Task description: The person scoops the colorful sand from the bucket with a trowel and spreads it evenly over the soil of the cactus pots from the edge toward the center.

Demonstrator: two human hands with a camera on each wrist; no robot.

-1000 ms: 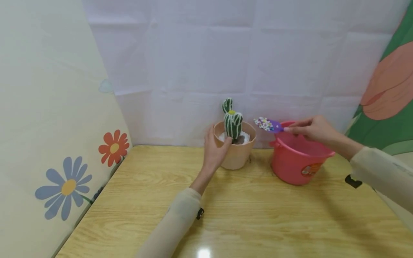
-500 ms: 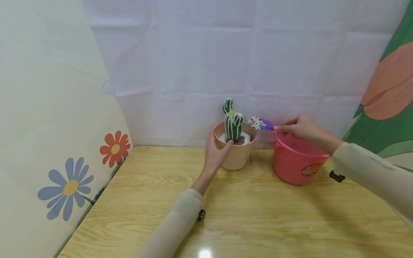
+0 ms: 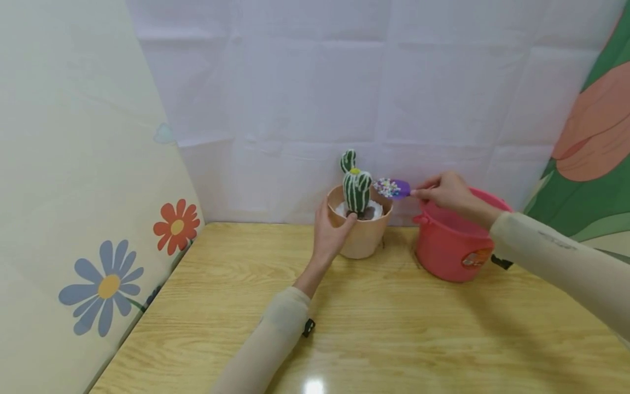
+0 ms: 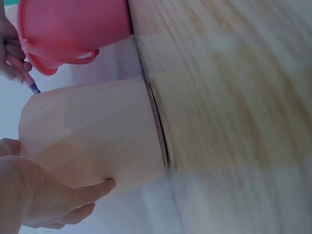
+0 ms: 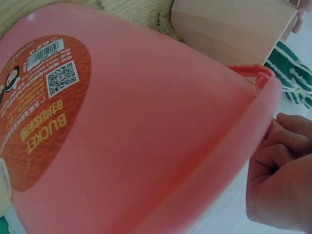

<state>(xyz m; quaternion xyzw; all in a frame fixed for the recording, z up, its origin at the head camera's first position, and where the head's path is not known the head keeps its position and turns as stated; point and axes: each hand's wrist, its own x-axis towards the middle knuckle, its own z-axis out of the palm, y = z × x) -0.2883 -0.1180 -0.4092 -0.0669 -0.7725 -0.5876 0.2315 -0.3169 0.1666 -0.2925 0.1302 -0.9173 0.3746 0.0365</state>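
Observation:
My left hand (image 3: 331, 232) grips the left side of a peach flowerpot (image 3: 364, 241), thumb over its rim and fingers along its outer wall. In the pot stands a green cactus (image 3: 356, 191) with white stripes and a yellow flower, white material around its base. My right hand (image 3: 449, 192) pinches the handle of a small purple scoop (image 3: 401, 189), whose blade carries several multicoloured beads (image 3: 386, 187). The scoop's tip overlaps the cactus's right edge, above the pot's rim. In the right wrist view the bucket hides the scoop; my right hand (image 5: 287, 170) shows curled behind the rim.
A pink bucket (image 3: 445, 251) with an orange label (image 3: 476, 258) stands right of the pot, below my right forearm. Both stand on a wood-grain table (image 3: 394, 317) close to a white cloth backdrop (image 3: 295, 109). A flower-printed panel (image 3: 98, 164) borders the left side.
My right hand has moved left with the loaded scoop, from over the bucket toward the pot and cactus. The left hand keeps its grip on the pot.

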